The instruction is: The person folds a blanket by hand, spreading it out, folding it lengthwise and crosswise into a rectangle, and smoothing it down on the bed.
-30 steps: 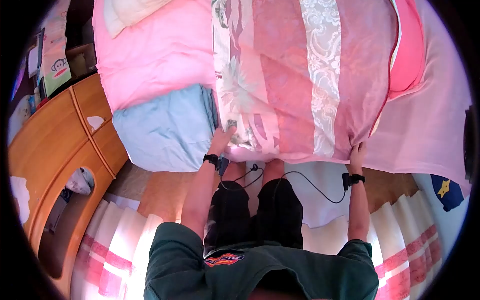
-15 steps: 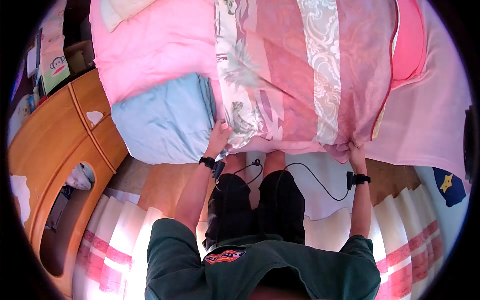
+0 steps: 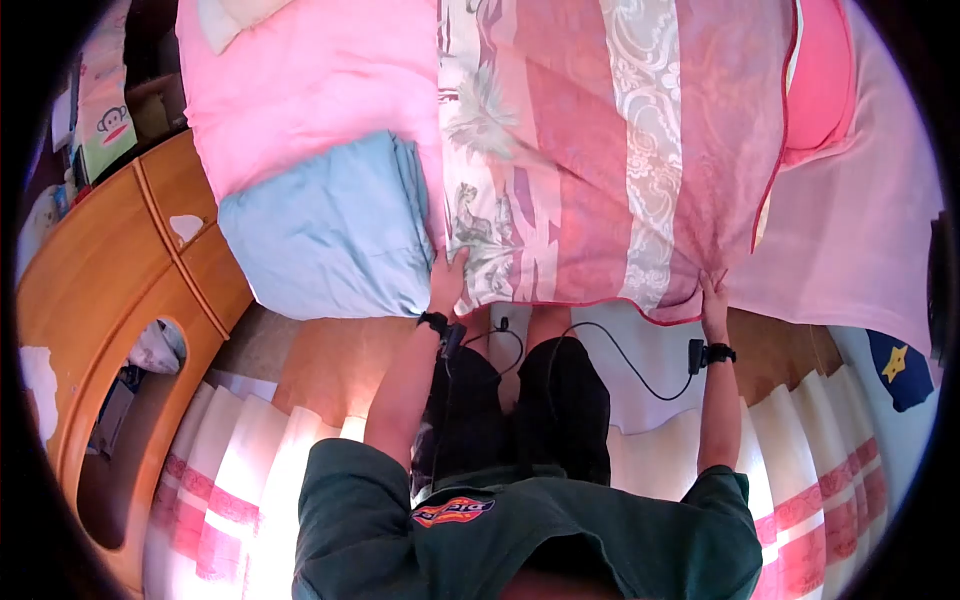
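A striped pink and white quilt (image 3: 590, 150) lies over the bed, its dark red edge hanging at the near side. My left hand (image 3: 447, 278) is closed on the quilt's near left corner, beside a folded blue cloth (image 3: 325, 225). At the quilt's near right part, my right hand (image 3: 713, 300) has its fingers closed on the fabric, which is creased around them. Both wrists wear black bands with small devices, joined by a dark cable.
Pink bedding (image 3: 300, 90) spreads at the left and a paler pink sheet (image 3: 840, 240) at the right. A wooden headboard (image 3: 110, 270) stands at the left. Curtains (image 3: 230, 480) hang behind me. A pale pillow (image 3: 235, 20) is at the top left.
The quilt's near edge has come down over the bed's near side, and its dark red border now shows there. My left hand has shifted slightly right; both hands stay on the quilt.
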Demonstrator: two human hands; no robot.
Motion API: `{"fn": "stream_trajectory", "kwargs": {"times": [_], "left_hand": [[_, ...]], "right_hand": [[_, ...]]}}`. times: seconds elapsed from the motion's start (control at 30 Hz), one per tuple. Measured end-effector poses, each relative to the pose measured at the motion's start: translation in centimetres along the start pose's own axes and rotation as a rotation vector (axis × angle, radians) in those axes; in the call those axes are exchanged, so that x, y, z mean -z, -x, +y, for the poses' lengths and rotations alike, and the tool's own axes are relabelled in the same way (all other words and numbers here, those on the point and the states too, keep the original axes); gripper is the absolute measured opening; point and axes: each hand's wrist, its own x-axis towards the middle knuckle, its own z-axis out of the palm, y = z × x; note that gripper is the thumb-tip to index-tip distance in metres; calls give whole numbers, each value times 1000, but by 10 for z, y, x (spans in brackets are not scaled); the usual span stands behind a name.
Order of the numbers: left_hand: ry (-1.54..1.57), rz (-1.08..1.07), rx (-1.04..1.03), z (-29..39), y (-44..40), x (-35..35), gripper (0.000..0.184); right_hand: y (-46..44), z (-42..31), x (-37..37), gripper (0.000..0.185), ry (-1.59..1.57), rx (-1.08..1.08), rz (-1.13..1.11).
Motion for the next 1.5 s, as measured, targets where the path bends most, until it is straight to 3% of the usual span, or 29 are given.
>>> {"fn": "stream_trajectory", "kwargs": {"times": [0.07,0.13,0.2,0.27,0.33,0.43,0.5,0.53,0.63,0.67,0.73,0.8,0.9,1.0,1.07,1.13,1.2,1.27,1.4,1.47,1.5], "left_hand": [[233,-74,171,16,13,4,41],[328,-87,159,-22,14,-5,38],[488,-257,367,-2,22,3,32],[416,-331,365,16,20,13,28],[353,-404,356,20,16,12,24],[328,-353,330,4,5,9,26],[-139,-295,81,-11,-5,5,34],[-141,-301,81,-15,-5,0,34],[-334,-155,130,-15,-3,-13,41],[-348,-106,160,-11,-2,-16,41],[-366,-61,195,-10,-2,-17,42],[-303,-67,216,-13,-1,-17,43],[-202,-156,343,8,0,-11,44],[-276,-110,211,-8,-3,-13,44],[-309,-128,219,-11,-5,-11,45],[-330,-148,225,-9,-4,-12,45],[-305,-122,232,-14,-5,-14,46],[-308,-103,208,-17,-5,-15,46],[-256,-122,230,-22,-8,-15,46],[-274,-128,237,-19,-11,-13,45],[-295,-142,244,-15,-8,-12,45]], "right_hand": [[-6,23,3,39,-199,-80,47],[13,2,-4,42,-330,-99,-8],[21,-14,-10,45,-466,-109,-59],[29,-15,-9,54,63,48,-232],[23,-16,-12,56,94,19,-256],[-3,37,-4,43,144,-30,-111],[-18,58,0,34,-28,-17,36],[-25,71,2,34,-28,-21,41],[-49,112,9,34,351,17,429],[-49,99,3,34,352,14,429],[-35,33,-25,31,-241,193,267],[-35,3,-45,34,-283,186,94],[-52,-16,-68,40,-215,299,125],[-72,-42,-72,48,-224,183,162],[-76,-52,-71,43,-336,180,206],[-82,-57,-60,26,-19,88,244],[-80,-64,-60,18,45,173,358],[-66,-74,-57,18,-164,337,298],[-77,-21,-30,16,-157,225,145],[-73,-17,-28,16,-763,113,-52],[-65,-16,-28,16,-762,101,-43]]}}
